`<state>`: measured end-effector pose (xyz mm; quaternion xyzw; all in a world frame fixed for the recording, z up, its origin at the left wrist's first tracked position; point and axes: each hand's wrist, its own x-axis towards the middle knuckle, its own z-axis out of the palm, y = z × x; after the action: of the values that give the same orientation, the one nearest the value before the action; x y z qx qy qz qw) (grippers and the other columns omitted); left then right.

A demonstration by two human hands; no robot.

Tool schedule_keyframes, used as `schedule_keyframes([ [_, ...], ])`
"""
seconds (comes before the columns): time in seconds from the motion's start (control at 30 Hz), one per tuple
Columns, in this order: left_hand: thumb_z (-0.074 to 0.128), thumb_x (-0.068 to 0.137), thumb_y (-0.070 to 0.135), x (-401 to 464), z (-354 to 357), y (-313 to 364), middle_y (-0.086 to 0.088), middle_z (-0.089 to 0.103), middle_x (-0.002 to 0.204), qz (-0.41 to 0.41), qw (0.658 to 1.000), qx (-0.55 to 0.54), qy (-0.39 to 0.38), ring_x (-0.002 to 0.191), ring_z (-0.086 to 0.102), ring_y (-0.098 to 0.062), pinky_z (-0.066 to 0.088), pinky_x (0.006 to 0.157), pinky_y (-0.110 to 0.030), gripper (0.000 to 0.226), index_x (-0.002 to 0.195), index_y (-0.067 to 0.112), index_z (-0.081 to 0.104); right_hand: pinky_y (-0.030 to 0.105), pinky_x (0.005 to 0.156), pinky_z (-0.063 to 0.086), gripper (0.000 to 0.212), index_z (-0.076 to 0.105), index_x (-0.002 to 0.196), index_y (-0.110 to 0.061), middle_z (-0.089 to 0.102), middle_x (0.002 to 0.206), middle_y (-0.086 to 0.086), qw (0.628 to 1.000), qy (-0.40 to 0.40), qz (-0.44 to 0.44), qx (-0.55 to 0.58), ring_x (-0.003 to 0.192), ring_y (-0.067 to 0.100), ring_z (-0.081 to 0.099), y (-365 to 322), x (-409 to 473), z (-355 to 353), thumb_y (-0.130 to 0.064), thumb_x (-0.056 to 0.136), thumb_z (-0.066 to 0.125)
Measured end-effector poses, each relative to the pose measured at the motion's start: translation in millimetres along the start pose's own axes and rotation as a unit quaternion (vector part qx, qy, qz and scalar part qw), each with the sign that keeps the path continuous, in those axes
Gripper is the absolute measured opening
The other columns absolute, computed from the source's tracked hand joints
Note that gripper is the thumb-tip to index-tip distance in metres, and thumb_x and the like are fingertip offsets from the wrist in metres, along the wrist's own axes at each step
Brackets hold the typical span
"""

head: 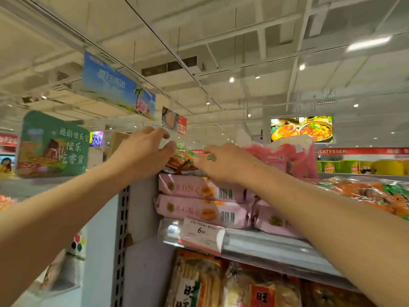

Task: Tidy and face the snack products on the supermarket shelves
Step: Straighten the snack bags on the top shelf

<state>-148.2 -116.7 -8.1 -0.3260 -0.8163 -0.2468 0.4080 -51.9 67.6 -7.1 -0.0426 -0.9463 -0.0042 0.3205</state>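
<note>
At the centre of the frame, both arms reach up to a clear-wrapped bag of orange and green snacks [186, 159] lying on top of two stacked pink packets [199, 189] at the left end of the top shelf [265, 244]. The left hand [141, 151] curls its fingers [168, 147] onto the bag's left edge, and the right hand [223, 162] pinches its right edge. The bag sits high on a slippery stack, so a tug could likely slide it, or the pink packets, off the shelf end.
</note>
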Motion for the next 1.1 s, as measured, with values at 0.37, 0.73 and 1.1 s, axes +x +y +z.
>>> schedule_keyframes([
  [0.37,0.045,0.091,0.06,46,20,16,-0.012,0.059,0.129,-0.03,0.976,0.121,-0.177,0.108,0.056,-0.029,0.042,0.084,-0.034,0.061,0.126,0.01,0.054,0.036,0.073,0.04,0.035,0.056,0.105,-0.006,0.059,0.109,0.014,0.997,0.006,0.065,0.03,0.098,0.03,0.053,2,4,-21,-0.037,0.096,0.042],
  [0.73,0.063,0.083,0.053,30,20,21,0.008,0.056,0.079,0.007,0.999,-0.03,-0.007,0.07,0.052,-0.012,0.037,0.054,-0.029,0.045,0.109,0.02,0.05,0.027,0.056,0.039,0.036,0.051,0.092,-0.023,0.054,0.077,-0.01,0.983,0.11,0.097,0.111,0.072,0.013,0.055,8,0,-8,-0.049,0.076,0.069],
  [1.1,0.073,0.08,0.045,-27,25,124,0.018,0.055,0.082,0.099,0.923,-0.363,0.085,0.073,0.056,0.001,0.046,0.058,-0.025,0.044,0.103,0.034,0.037,-0.004,0.056,0.037,0.074,0.023,0.122,-0.053,0.044,0.092,-0.056,0.947,0.269,0.088,0.155,0.085,-0.029,0.05,45,-121,-58,-0.041,0.074,0.077],
])
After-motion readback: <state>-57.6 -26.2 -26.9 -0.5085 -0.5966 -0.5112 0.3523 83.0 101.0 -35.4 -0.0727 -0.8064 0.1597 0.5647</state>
